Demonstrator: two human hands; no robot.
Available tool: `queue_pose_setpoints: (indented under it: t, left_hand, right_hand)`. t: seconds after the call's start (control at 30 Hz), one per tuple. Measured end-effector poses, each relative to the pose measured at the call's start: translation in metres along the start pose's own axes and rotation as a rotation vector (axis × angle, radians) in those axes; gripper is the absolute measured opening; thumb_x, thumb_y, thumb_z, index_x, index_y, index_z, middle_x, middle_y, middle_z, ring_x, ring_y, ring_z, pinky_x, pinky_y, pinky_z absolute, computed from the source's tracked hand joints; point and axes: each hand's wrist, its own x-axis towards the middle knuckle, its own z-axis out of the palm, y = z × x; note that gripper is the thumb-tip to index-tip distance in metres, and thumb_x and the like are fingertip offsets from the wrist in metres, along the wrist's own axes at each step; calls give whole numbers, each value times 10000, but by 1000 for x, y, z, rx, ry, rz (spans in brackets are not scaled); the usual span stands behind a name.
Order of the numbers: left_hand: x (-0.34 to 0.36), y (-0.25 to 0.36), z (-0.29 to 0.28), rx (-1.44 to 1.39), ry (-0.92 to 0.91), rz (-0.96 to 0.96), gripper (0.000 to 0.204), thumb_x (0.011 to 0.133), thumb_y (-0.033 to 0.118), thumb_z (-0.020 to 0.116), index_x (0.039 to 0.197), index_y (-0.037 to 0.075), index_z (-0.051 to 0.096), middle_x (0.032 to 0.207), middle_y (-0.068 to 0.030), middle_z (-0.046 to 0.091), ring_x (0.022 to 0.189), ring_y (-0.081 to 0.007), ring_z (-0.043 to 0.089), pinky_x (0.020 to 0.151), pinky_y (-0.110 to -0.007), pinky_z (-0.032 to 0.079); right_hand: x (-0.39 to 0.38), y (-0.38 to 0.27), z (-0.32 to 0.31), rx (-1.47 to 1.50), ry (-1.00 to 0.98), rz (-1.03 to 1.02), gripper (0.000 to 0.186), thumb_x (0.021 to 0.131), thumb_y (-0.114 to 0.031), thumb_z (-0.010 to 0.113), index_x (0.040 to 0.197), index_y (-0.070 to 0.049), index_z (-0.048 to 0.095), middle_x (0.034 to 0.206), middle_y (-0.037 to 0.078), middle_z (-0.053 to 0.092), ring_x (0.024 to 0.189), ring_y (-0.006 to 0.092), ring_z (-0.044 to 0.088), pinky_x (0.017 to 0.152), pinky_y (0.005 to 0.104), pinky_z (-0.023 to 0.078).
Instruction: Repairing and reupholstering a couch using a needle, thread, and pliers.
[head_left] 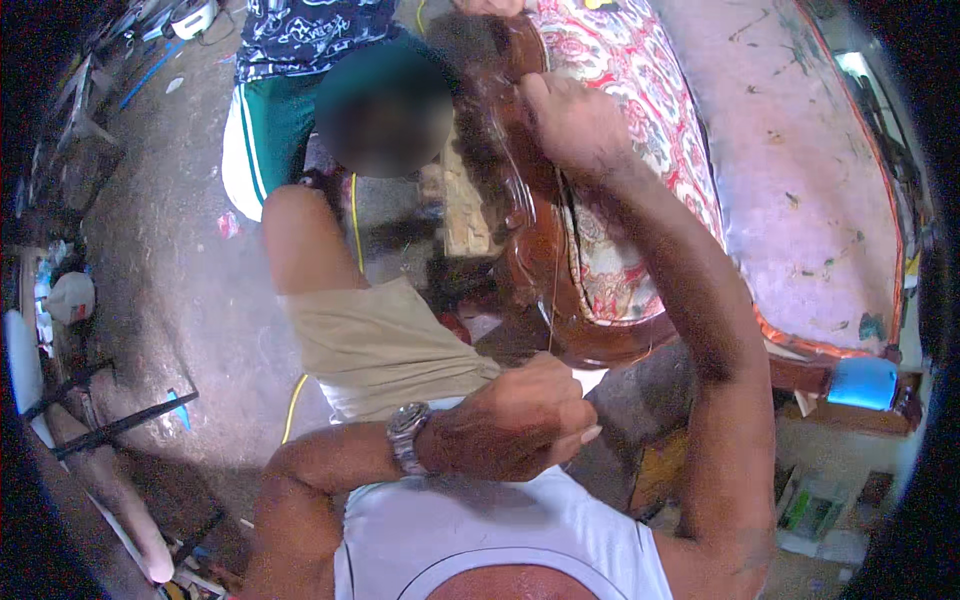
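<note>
R hand (575,125) grips carved wood chair frame (535,250) w/ floral cushion (640,150); L hand (525,415) fisted near chest.

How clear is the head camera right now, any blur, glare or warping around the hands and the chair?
Head view: strong fisheye bend, black corners; the pink cushion edge curves. Right hand on the chair frame looks slightly soft; left hand sharper. Glossy wood shows mild glare. A blurred patch covers the person behind. The thin thread between the hands is barely visible.
</note>
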Motion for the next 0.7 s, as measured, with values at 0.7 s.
queue_pose_setpoints:
  t: [0.7]
  left_hand:
    - [82, -34, 103, -102, 353, 286, 334, 765, 157, 633, 1052, -14, 640, 1082, -162, 610, 1161, -341, 604, 1213, -624, 327]
  right_hand:
    - [-81, 92, -94, 1009, -198, 431, 254, 1054, -240, 596, 1070, 11, 633, 1002, 59, 612, 921, 161, 622, 857, 326, 508]
